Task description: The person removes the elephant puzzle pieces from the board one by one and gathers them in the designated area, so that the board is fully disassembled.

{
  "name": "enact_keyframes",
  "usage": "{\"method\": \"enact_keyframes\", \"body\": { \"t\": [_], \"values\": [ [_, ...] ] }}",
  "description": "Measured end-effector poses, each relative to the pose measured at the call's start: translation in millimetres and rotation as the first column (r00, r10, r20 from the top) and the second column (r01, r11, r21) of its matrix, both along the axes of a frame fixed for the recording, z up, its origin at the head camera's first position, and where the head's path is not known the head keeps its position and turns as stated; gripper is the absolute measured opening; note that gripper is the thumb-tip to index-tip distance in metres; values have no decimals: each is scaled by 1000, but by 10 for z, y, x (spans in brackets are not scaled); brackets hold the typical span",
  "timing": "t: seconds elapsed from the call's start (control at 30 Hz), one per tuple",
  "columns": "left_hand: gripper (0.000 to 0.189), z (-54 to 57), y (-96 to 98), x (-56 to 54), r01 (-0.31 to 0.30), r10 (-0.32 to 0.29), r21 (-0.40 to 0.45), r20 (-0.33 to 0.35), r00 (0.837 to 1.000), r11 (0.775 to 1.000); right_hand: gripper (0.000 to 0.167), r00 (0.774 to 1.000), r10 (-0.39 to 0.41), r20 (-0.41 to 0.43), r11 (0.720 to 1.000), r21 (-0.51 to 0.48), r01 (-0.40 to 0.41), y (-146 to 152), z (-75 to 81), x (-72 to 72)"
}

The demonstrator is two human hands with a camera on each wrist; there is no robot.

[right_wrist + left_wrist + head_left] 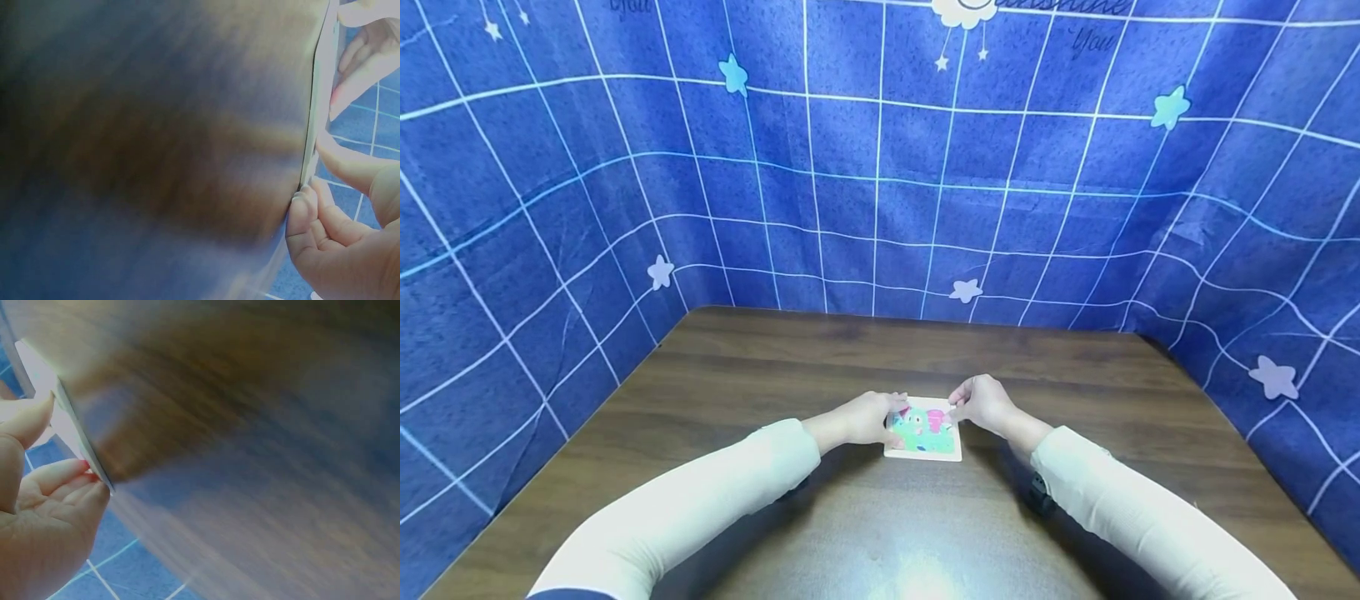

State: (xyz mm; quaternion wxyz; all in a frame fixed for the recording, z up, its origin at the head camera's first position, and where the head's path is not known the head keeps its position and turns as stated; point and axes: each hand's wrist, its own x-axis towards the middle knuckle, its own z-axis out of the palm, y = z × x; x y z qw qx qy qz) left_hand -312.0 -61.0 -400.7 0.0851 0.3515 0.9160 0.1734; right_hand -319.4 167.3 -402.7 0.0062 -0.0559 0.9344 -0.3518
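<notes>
A small square picture board (923,455), pale-rimmed with a green and pink cartoon picture, lies on the table. It looks like a jigsaw puzzle, but separate pieces are too small to make out. My left hand (871,417) holds its left side, with the thumb low and the fingers at the upper corner. In the left wrist view, the thumb and fingers of that hand (53,506) meet the board's edge (81,437). At the upper right corner, my right hand (987,406) pinches the board's edge with curled fingers. Whether a loose piece is between those fingertips is hidden.
The brown wooden table (805,358) extends around the board on all sides. A blue curtain (850,200) with white grid lines and stars hangs behind the table and along both sides. Glare (925,575) shines on the near tabletop.
</notes>
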Motion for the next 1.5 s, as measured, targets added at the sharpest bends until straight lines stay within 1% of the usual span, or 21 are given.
{"method": "enact_keyframes", "body": {
  "t": [0.2,0.27,0.37,0.47,0.63,0.77,0.93,0.97,1.07,1.23,1.33,1.4,1.5],
  "values": [
    [64,18,65,57,-27,26,21,46,999,999,24,1000,3,-4,1000,1,-3,-10,-9,-5],
    [64,19,85,80,-45,43,30,42,998,999,24,1000,10,-8,1000,1,-10,-13,-14,-8],
    [65,17,112,111,-76,75,30,25,997,997,24,1000,18,-11,1000,0,-18,-19,-18,-13],
    [66,0,153,129,-103,103,25,-12,995,994,24,1000,10,-3,1000,-5,-10,-26,-15,-20],
    [65,-25,204,122,-140,139,-6,-74,988,990,26,999,-17,38,999,-28,19,-35,16,-14],
    [65,-50,228,103,-143,141,-20,-93,986,989,26,996,-47,75,997,-52,51,-44,46,-2],
    [66,-25,235,124,-133,132,2,-77,988,991,23,993,-70,93,996,-51,75,-63,64,15],
    [66,-19,235,133,-134,134,5,-67,989,991,23,992,-77,98,995,-56,83,-68,63,19],
    [65,-14,232,145,-134,134,9,-65,989,991,25,989,-90,117,991,-91,101,-83,53,31],
    [64,-22,231,154,-130,130,-1,-94,987,991,29,983,-103,151,980,-156,127,-105,37,52],
    [65,-28,235,152,-137,137,1,-92,986,991,28,978,-109,176,966,-212,146,-112,37,58],
    [66,-32,237,150,-141,140,-3,-97,985,990,27,974,-102,200,948,-276,156,-112,38,59],
    [66,-33,237,153,-142,141,-8,-96,985,990,26,967,-76,241,911,-377,166,-101,43,58]
  ]
}}
